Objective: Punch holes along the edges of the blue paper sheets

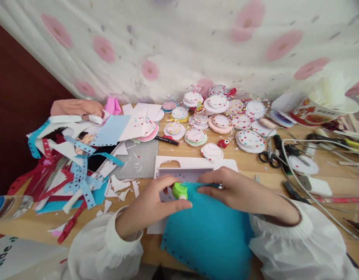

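My left hand [152,200] is closed around a small green and white craft punch [180,190], its thumb below and its fingers on the far side. The punch sits at the upper left corner of a blue sheet of paper [208,229]. A row of small holes runs along the sheet's left and lower edges. My right hand [226,184] pinches the sheet's far edge between thumb and fingers. Under both hands lies a white shallow box [226,164] with small blue bits inside, partly hidden by the sheet and hands.
Several layered white paper discs with beaded wire [217,102] stand at the back. Punched paper strips [83,175] and scraps pile up on the left. Scissors [269,158], a white cable [296,179] and a noodle tub [316,111] are on the right. A black marker [167,140] lies beyond the box.
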### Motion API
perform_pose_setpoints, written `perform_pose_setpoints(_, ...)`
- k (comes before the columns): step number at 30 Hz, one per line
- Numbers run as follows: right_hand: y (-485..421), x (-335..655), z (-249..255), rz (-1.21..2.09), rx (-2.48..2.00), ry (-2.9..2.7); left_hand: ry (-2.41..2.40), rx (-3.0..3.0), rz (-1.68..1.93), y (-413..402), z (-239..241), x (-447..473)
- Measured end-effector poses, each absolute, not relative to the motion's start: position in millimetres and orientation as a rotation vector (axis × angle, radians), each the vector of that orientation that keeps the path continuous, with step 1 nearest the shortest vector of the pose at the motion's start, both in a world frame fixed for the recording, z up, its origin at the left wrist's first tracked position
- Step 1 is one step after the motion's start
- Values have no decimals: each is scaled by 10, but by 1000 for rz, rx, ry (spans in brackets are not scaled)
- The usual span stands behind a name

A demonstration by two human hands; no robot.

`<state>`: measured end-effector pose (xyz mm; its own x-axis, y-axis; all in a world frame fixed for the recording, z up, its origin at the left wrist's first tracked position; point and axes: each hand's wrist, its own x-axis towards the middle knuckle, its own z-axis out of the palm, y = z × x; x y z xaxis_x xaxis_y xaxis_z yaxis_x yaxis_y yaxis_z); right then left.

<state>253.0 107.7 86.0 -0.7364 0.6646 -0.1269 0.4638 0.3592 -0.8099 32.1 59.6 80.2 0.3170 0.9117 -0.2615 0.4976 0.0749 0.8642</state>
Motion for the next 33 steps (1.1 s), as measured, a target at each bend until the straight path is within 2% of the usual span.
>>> perform_pose_setpoints(15, 1094, 2518, 834, 1358, -1008, -2429, 1329, 1464, 520, 611, 801, 379)
perform_pose_setpoints(27, 1108, 2523, 816, 1379, -1036, -2498, 1343, 1618, 543, 585, 784, 410)
perform_pose_setpoints(33, 1088, 2488, 825, 1500, -976, -2336, 1323, 1641, 546, 563, 691, 461)
